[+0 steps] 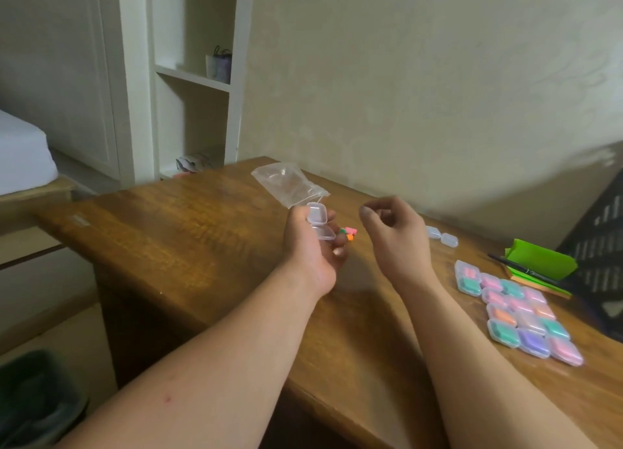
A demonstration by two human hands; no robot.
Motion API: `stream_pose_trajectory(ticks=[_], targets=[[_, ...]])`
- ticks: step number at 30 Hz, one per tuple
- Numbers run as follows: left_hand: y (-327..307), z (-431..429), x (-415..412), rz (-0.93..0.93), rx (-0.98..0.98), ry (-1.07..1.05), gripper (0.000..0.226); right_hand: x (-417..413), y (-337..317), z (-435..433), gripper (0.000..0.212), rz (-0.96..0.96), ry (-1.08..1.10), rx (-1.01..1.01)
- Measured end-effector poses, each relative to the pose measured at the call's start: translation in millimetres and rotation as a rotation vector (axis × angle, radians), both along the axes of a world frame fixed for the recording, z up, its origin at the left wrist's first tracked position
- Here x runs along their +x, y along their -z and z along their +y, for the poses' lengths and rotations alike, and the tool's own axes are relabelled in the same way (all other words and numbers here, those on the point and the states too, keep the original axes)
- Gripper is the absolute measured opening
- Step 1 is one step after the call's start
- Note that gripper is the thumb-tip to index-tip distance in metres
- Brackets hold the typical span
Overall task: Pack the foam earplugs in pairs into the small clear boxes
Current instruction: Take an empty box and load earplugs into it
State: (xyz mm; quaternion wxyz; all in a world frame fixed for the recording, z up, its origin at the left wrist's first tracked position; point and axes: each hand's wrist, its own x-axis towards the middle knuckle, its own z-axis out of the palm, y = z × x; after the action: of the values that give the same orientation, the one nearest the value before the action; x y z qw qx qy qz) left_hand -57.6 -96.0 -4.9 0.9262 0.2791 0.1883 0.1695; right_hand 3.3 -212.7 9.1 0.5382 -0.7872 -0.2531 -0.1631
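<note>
At the far side of the brown wooden table, the left hand is raised just above the top, fingers curled round a small clear plastic hinged box, lid tipped up and open. I can't see anything inside it. The right hand hovers alongside, apart from the box, fingers loosely curled towards the thumb, and nothing shows in it.

The few loose foam earplugs, pink, orange and green, lie on the wood just beyond the left fingertips. Two more empty clear boxes sit closed to the right, and nearer the table's right edge a block of filled clear boxes lies packed side by side, touching. A crumpled clear plastic bag rests behind the left hand.

So the next job, I'd say, is the pick: a matching pair into that open box.

The risks:
- The plugs lie bunched together in mixed colours, so a hurried pinch could lift an odd pair.
- Foam is light and springy. One could roll off towards the edge, or bulge out so the lid won't snap shut.
- The box is held only at the fingers. Pressing in hard could tip it.
</note>
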Motion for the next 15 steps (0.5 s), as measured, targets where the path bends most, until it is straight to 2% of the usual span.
stream_pose_trajectory(ticks=[2, 4, 8, 15], targets=[[2, -1, 1, -0.026, 0.013, 0.047, 0.044, -15, -8, 9, 0.002, -0.062, -0.076, -0.005], [4, -2, 0, -0.047, 0.003, 0.095, 0.056, -24, -7, 20, 0.002, -0.133, -0.104, -0.108], [4, -3, -6, -0.067, -0.048, 0.123, 0.051, -27, 2, 28, 0.004, -0.251, -0.065, -0.34], [1, -5, -6, -0.071, -0.054, 0.125, 0.044, -19, 2, 22, 0.013, -0.229, -0.054, -0.42]])
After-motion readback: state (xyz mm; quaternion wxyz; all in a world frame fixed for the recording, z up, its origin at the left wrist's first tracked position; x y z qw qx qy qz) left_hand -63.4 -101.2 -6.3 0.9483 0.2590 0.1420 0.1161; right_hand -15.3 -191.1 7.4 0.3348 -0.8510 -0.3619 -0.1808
